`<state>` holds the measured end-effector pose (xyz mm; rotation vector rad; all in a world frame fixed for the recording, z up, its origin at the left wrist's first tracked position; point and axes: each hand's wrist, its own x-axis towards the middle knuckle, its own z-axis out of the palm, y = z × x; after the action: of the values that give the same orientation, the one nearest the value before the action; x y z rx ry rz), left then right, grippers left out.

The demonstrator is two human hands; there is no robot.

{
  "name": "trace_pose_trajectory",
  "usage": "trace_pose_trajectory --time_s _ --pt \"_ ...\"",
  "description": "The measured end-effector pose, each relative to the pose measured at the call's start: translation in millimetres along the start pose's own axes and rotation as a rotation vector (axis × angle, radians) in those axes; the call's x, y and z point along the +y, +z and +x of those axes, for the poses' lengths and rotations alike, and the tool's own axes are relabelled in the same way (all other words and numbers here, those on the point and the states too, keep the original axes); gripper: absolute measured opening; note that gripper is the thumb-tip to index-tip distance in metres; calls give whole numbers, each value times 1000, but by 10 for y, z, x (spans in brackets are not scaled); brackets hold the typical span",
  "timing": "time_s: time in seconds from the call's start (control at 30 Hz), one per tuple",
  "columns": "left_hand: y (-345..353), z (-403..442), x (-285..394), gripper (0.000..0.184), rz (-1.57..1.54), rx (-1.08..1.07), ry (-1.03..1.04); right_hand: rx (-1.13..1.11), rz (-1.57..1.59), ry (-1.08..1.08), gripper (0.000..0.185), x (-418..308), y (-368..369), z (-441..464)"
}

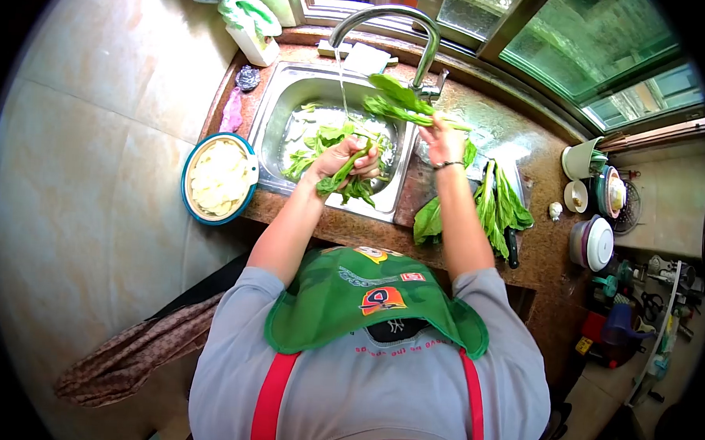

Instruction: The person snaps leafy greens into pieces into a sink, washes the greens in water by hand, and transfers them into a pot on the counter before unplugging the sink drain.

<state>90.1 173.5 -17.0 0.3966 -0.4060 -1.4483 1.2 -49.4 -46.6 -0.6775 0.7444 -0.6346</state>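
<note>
My left hand point(346, 158) is closed around a bunch of leafy greens point(337, 180) over the front of the steel sink point(271, 130). More leaves point(318, 144) lie in the basin. Water runs in a thin stream from the curved faucet point(393, 11). Held up at the sink's right edge, my right hand point(444, 143) grips stalks of greens point(401, 104) whose leaves point left over the basin. Below and beside my right forearm, a pile of greens point(491, 206) rests on the counter, partly hidden by the arm. A knife point(512, 249) lies by this pile, its black handle toward me.
A blue-rimmed bowl of pale slices point(217, 179) stands left of the sink. Behind the sink is a white container point(254, 43). Garlic point(555, 211), a small bowl point(576, 196) and a lidded container point(599, 244) are on the right counter. Windows line the back.
</note>
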Motion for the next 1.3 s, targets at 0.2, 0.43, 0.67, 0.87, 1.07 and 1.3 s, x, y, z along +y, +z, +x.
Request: trace_pose_trajectory --time_s 0.2,0.43,0.67,0.87,1.07,1.3 --pt "-337 -52 278 30 1125 706 -146 -242 -446 -175 30 -256 -24 -114" --pt "60 320 227 46 1689 580 224 -523 -504 -139 36 -150 77 -258" --pt "159 503 138 33 1627 405 124 -581 -536 -70 32 -227 170 -354" --pt "144 490 94 30 1831 422 323 -591 -516 -184 25 -99 205 -343" --pt "-7 564 -25 34 1618 679 338 -374 -899 -742 16 14 414 -648" --pt "-601 394 317 37 835 821 137 -363 -318 -287 19 -24 299 -498"
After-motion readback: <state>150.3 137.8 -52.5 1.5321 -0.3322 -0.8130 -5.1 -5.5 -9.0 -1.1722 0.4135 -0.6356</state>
